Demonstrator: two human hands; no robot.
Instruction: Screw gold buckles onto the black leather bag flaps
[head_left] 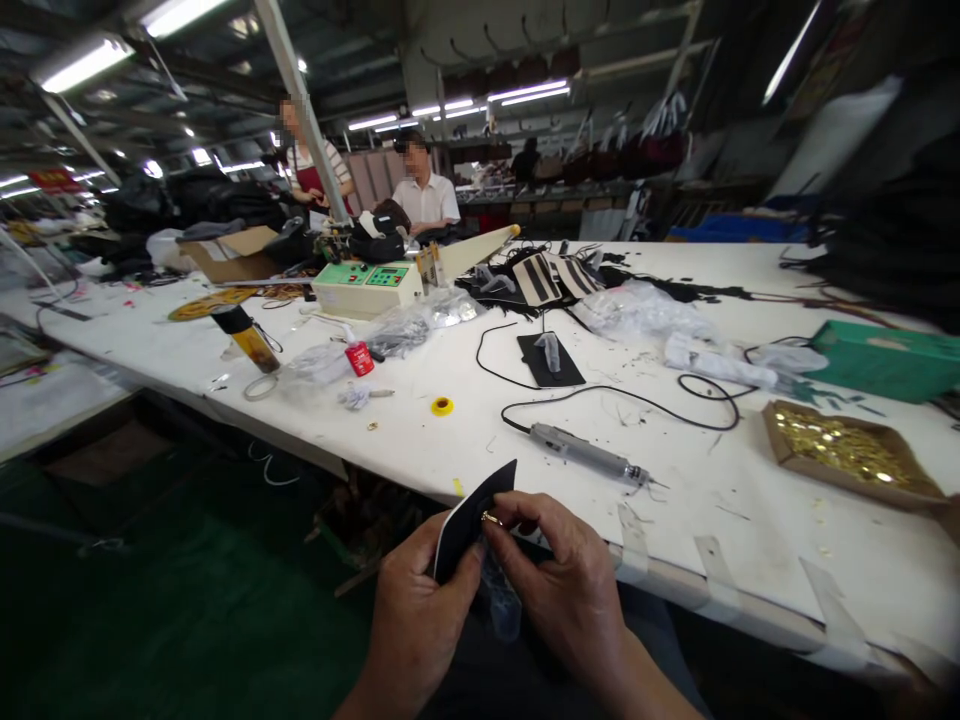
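My left hand (424,600) is closed on the lower part of a flat black panel (472,515) with a pale edge, held tilted before the table's front edge. Between the thumb and fingertips of my right hand (562,565) is a small gold metal fitting (491,518), pinched against the panel's face. Below the panel hangs a piece of clear plastic wrap (502,600), partly behind my fingers. On the table beyond my hands lies a grey electric screwdriver (589,455) with a black cord. Farther back, a similar black panel (551,360) has plastic wrap on it.
At right stand a cardboard tray (776,450) of gold metal pieces and a green box (889,360). Yellow tape roll (442,406), red bottle (358,355) and amber bottle (247,340) stand leftward. A control machine (367,290) is behind; two people work beyond it.
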